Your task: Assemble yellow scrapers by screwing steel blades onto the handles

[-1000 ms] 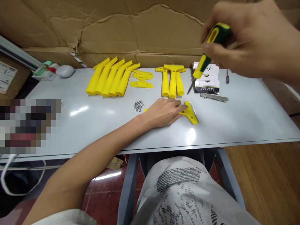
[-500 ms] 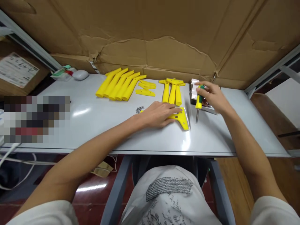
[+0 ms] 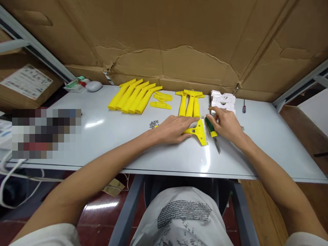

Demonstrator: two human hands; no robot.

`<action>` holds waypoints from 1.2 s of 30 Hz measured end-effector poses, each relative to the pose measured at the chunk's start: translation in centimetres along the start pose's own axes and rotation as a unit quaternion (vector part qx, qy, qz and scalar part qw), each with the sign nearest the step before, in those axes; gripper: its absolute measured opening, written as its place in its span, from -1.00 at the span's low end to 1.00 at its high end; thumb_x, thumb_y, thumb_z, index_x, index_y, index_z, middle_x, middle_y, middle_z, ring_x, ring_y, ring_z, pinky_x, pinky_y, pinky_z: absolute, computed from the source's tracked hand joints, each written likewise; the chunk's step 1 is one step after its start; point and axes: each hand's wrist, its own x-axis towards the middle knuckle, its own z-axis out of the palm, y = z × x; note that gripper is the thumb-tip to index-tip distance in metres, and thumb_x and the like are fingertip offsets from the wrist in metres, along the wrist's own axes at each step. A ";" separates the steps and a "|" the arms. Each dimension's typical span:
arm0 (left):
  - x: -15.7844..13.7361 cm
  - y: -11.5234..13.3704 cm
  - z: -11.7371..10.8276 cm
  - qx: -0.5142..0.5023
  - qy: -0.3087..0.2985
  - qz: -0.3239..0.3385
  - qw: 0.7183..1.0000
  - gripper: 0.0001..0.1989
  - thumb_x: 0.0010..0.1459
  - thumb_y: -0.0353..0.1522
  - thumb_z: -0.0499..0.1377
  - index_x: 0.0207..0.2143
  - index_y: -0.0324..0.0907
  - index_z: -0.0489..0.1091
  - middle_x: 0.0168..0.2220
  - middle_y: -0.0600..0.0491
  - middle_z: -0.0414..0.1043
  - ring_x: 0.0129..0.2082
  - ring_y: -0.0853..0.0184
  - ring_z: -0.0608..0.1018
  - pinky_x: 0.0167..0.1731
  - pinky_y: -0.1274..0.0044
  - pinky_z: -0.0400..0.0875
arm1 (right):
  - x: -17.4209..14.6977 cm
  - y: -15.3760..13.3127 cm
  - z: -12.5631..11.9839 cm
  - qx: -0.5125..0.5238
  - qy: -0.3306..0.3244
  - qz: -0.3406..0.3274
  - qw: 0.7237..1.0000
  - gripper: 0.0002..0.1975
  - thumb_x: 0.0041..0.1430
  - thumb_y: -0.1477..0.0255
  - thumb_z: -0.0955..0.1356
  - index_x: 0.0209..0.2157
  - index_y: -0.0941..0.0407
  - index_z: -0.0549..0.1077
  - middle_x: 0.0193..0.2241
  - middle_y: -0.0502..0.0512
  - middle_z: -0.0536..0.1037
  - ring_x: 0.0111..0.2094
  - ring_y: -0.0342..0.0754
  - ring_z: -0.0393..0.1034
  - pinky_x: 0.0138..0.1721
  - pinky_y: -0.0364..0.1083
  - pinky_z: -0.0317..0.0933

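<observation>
My left hand (image 3: pixel 176 130) is closed round the handle of a yellow scraper (image 3: pixel 201 131), pressing it against the table. The scraper's wide head points right, with screws in it and a clear strip along its edge. Just right of it, a screwdriver (image 3: pixel 210 127) with a green and yellow handle lies with its tip toward me. My right hand (image 3: pixel 224 121) hovers over that handle, thumb at it, fingers loosely apart. A small pile of screws (image 3: pixel 154 124) lies left of my left hand. Behind it are several yellow scrapers (image 3: pixel 190 102).
Several yellow handles (image 3: pixel 133 99) lie in a row at back left, beside flat yellow plates (image 3: pixel 160 105). Small white boxes (image 3: pixel 222 100) stand behind my right hand, and a small screwdriver (image 3: pixel 244 106) lies farther right. A cardboard wall (image 3: pixel 164 65) closes the table's back.
My right hand has come down and toward the scraper, lowering the screwdriver to the table and loosening its fingers. My left hand stays on the scraper. The view has shifted slightly.
</observation>
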 end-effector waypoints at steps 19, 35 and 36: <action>-0.1 -0.4 0.1 -0.025 0.049 0.006 0.998 -0.31 0.46 -0.29 0.21 0.54 -0.18 0.13 0.01 -0.09 0.68 0.05 0.02 0.72 -0.15 0.39 0.39 | -0.4 -1.2 -0.7 0.430 -0.138 0.137 0.882 -0.79 0.11 0.50 0.62 -0.23 0.19 0.62 -0.63 -0.10 0.41 -0.65 -0.27 0.05 -0.59 -0.13 -0.08; 0.0 -1.2 0.2 -0.032 0.101 0.031 0.994 -0.30 0.42 -0.25 0.24 0.52 -0.14 0.16 -0.05 -0.03 0.66 -0.08 0.12 0.70 -0.19 0.43 0.41 | -0.7 -2.3 -0.3 0.470 -0.072 0.125 0.871 -0.83 0.09 0.50 0.61 -0.33 0.14 0.60 -0.71 -0.15 0.32 -0.72 -0.27 0.05 -0.63 -0.12 -0.15; 0.0 -1.1 0.3 -0.027 0.104 0.030 0.994 -0.31 0.42 -0.25 0.23 0.52 -0.14 0.16 -0.04 -0.03 0.67 -0.08 0.11 0.70 -0.18 0.42 0.41 | -0.8 -2.4 -0.3 0.472 -0.066 0.128 0.869 -0.84 0.09 0.50 0.61 -0.35 0.14 0.59 -0.71 -0.15 0.33 -0.73 -0.27 0.04 -0.63 -0.12 -0.17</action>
